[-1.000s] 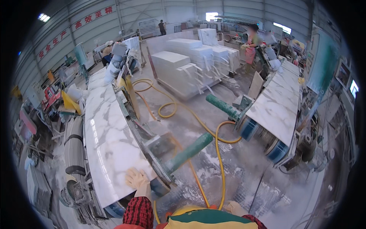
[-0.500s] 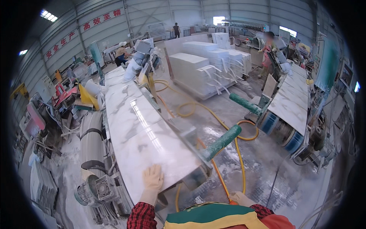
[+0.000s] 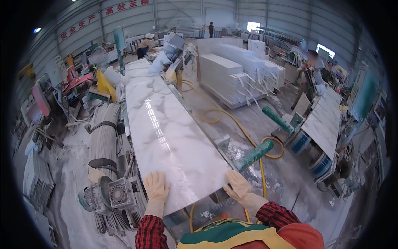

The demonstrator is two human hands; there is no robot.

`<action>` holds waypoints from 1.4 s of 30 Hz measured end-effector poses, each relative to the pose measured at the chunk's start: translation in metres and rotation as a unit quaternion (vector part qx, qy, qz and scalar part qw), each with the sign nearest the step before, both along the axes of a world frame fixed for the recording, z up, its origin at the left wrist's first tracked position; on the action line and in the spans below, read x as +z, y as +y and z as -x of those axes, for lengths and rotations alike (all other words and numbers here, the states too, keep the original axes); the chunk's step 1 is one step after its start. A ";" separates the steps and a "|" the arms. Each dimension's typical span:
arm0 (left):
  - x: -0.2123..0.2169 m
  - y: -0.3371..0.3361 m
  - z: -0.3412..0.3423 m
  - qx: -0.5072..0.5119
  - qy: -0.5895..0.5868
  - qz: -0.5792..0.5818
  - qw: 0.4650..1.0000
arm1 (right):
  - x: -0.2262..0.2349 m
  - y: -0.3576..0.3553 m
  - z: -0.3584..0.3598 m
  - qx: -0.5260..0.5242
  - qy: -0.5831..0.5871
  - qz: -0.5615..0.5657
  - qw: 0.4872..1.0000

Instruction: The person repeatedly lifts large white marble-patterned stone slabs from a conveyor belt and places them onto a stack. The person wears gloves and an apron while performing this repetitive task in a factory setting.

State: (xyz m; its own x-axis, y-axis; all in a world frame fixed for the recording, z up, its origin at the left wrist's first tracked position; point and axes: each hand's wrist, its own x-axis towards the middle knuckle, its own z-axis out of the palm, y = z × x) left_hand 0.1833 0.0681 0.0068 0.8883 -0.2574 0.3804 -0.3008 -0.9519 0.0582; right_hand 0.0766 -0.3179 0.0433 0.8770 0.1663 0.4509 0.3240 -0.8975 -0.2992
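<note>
At the far left of the floor, a leaning stack of thin grey slabs [image 3: 38,176] is seen, with a strapped bundle of long grey strips [image 3: 103,137] set to its right. A dusty motor [image 3: 121,194] is placed at the near end of the bundle. Just right of the motor, the left hand [image 3: 156,187], covered by a cream glove, is laid on the near left corner of a glossy white slab [image 3: 176,153]; its grip is wide, with the fingers stretched out flat. The slab, streaked with grey veins, is laid flat in front of the body, its narrow near edge framed by both hands. Beyond it, pale blocks [image 3: 224,70] are piled and hung with white straps. The right hand [image 3: 238,186], gloved alike, is rested on the near right corner; whether its grip is closed around the edge cannot be told, the underside being hidden. Beside that corner a green roller [image 3: 257,155] is jutted outward, and a yellow hose [image 3: 263,178] is stretched past it. Farther right, another veined slab [image 3: 321,120] is carried above blue drums [image 3: 299,143].
</note>
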 end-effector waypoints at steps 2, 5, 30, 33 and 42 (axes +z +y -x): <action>-0.001 -0.003 -0.003 0.047 0.019 0.007 0.999 | -0.021 -0.001 -0.027 -0.013 0.046 0.076 0.996; -0.005 0.003 -0.007 0.093 0.056 0.024 0.994 | -0.050 0.005 -0.065 0.007 0.018 0.087 0.996; 0.016 -0.004 -0.019 0.092 0.096 0.015 0.991 | -0.043 0.042 -0.336 0.082 0.051 0.038 0.995; 0.012 -0.006 -0.015 0.085 0.086 0.008 0.993 | -0.068 0.043 -0.351 0.066 -0.036 0.030 0.997; 0.004 -0.002 -0.005 0.097 0.089 0.013 0.991 | -0.040 0.040 -0.294 0.043 0.119 0.009 0.992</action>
State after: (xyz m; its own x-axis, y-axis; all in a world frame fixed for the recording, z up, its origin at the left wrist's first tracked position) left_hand 0.1883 0.0660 0.0111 0.9737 -0.0668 0.2177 -0.0946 -0.9883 0.1198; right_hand 0.3702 -0.2778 0.0029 0.9403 0.2514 0.2293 0.3220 -0.8754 -0.3605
